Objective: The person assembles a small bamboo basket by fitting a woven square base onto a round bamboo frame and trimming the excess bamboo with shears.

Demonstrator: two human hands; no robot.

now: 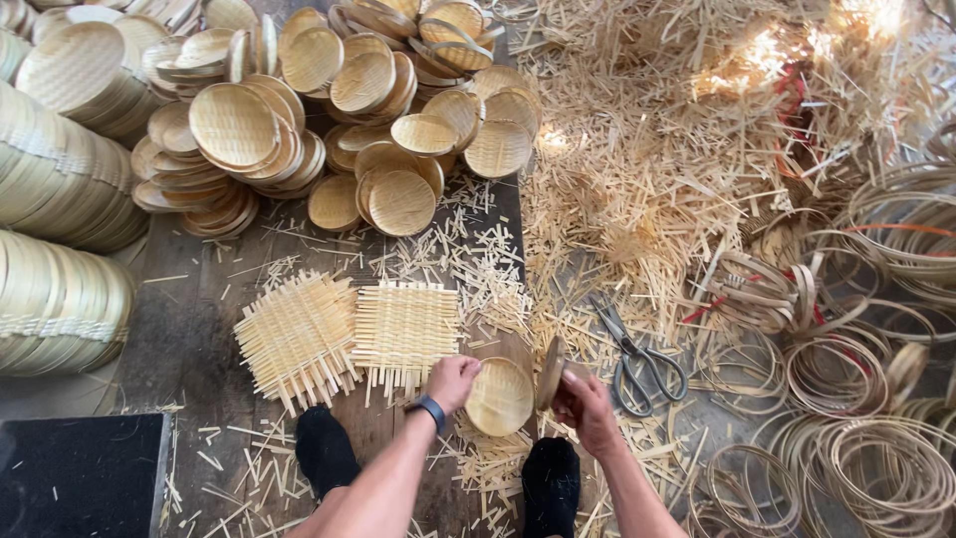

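- I am sitting over a dark plank floor [189, 329].
- Two square woven mats [344, 334] are lying side by side on it.
- Scissors [637, 354] are resting among cut strips [637, 199].
- Woven trays [329, 110] are piling up beyond.
- Hoops [846, 399] are lying to my right.

Both forearms extended forward from the lower edge, left hand [453, 381] curled with fingers bent downward, wrist banded by a dark strap, right hand [588, 408] closed in a pinch, knuckles raised, hands held near each other
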